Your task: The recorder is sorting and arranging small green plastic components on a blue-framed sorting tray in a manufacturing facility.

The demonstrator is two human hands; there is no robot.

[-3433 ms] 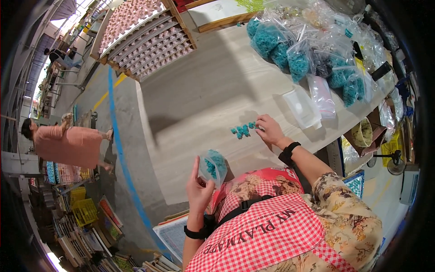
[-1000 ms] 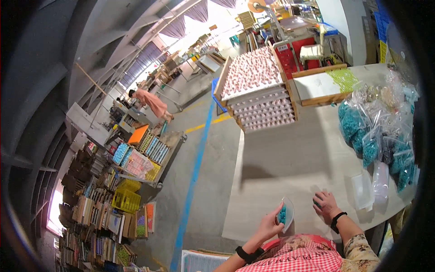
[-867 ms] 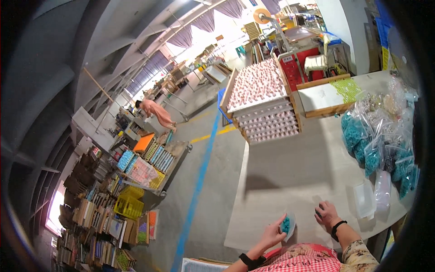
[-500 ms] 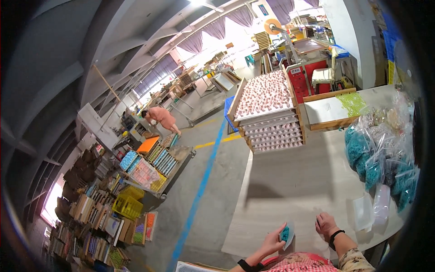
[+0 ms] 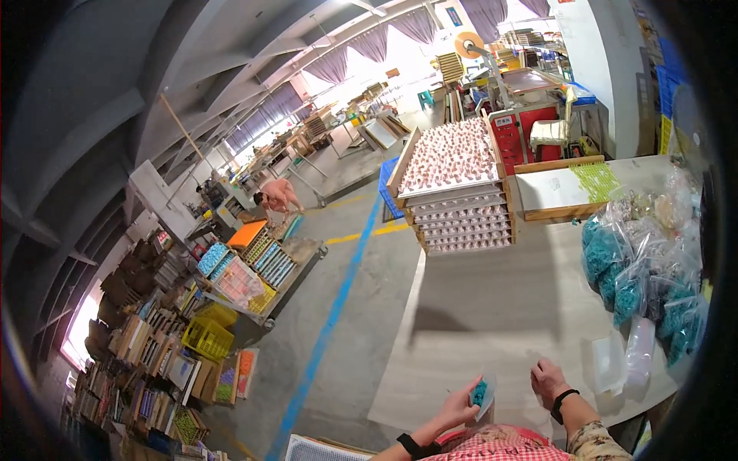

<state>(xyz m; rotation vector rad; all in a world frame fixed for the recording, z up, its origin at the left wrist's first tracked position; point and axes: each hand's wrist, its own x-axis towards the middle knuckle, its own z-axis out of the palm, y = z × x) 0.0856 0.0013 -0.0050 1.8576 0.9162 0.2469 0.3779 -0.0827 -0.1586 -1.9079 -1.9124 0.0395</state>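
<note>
My left hand is closed round a small translucent plastic piece, bag-like or tray-like, filled with teal bits. It is held near the table's front edge, just above my red checked apron. My right hand is over the pale tabletop a short way to the right, its fingers curled together. Whatever those fingers pinch, if anything, is too small to make out. To the right of it lie a white shallow tray and a clear plastic roll or sleeve.
Clear bags of teal pieces heap up at the table's right. Stacked trays of small pinkish pieces stand at the far side, beside a board with green pieces. Left of the table, a loaded cart and a bent-over person occupy the floor.
The person in the background has bent down further. My right hand stays curled over the table, and my left hand keeps its hold on the teal pieces. The view has shifted slightly.
</note>
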